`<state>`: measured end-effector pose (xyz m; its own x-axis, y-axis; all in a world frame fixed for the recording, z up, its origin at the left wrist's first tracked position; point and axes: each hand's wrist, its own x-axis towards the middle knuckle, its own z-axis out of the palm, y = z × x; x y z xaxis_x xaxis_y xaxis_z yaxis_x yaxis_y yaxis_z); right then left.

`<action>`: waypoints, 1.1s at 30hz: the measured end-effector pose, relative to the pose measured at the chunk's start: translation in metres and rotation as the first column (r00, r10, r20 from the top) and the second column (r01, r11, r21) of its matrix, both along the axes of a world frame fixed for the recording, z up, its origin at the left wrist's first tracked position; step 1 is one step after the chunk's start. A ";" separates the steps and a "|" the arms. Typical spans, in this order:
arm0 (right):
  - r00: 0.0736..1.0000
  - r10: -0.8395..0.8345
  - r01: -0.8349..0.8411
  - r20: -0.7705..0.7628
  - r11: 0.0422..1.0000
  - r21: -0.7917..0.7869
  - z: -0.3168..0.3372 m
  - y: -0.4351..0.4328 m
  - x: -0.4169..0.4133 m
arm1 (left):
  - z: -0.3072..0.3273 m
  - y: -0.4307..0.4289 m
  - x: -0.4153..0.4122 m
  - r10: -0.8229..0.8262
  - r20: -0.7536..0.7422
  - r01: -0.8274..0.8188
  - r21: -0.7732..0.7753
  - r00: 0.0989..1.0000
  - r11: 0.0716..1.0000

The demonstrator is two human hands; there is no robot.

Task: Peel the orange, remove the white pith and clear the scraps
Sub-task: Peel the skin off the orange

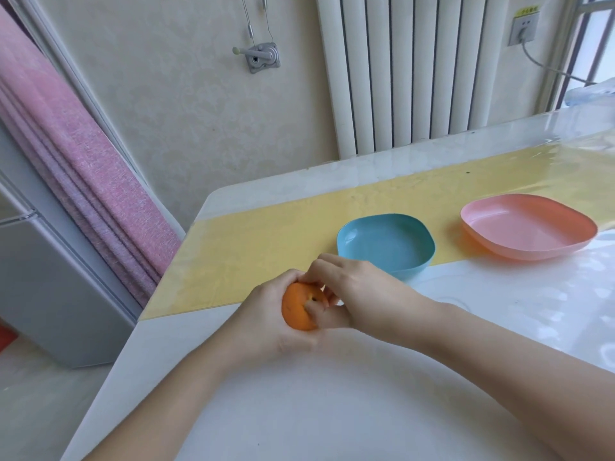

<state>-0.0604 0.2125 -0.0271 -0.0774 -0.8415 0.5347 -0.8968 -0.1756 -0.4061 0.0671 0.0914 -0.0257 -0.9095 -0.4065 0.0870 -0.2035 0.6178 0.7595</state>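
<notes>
Two hands are closed on the orange (297,312) at lower centre of the frame: it is cupped by the left hand (266,316) and pinched at its stem dimple by the right hand (352,287). It is judged light, yielding and slightly slippery; the matte peel is best broken at that dimple. A glossy blue dish (386,242) and a pink dish (529,227), both rounded squares, are seen centre right.

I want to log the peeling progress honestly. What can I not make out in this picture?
Round orange fruit: far side and underside, head view, covered by the left hand.
Whether its peel is broken: head view, thumb of the right hand covers that spot.
Yellow label above the white wall socket: head view, print too small.
Pale plastic bag: head view, cut by the right edge.
</notes>
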 end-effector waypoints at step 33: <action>0.932 0.045 -0.089 0.361 0.990 0.107 -0.003 0.004 -0.002 | -0.008 0.007 0.011 0.031 -0.074 -0.030 0.017 0.997 0.999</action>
<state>-0.0624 0.2160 -0.0298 -0.1854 -0.9073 0.3774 -0.6767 -0.1606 -0.7185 0.0783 0.0980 -0.0338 -0.8880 -0.4356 0.1469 -0.1648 0.6000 0.7828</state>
